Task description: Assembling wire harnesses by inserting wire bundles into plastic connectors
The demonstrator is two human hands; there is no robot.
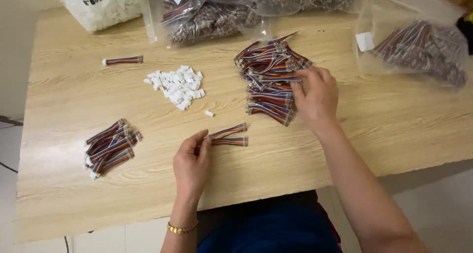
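1. Two short multicoloured ribbon-cable pieces (229, 135) are pinched at their near ends between thumb and fingers of the left hand (191, 162), near the front edge of the light wood-grain table (64, 199); their free ends are fanned out to the right, lying just above the tabletop, presumably so they can be told apart
2. The right hand (315, 98) is laid over the big loose heap of striped ribbon cables (268, 78) at the middle of the table, fingers curled down into the right side of the pile and closing on a strand or two; which strand exactly cannot be told
3. A small mound of white plastic connector housings (178, 87) is kept left of that heap, within easy reach of either hand, and one stray white housing (209, 113) is lying apart just below it
4. A neat stack of cables with white ends fitted (111, 147) is set aside towards the left edge, well apart from the loose heap, seemingly so the two lots are not mixed
5. A single fitted cable (123, 60) is left alone near the far left corner
6. Clear plastic bags of more cables (419, 46) are lined along the far edge and right corner
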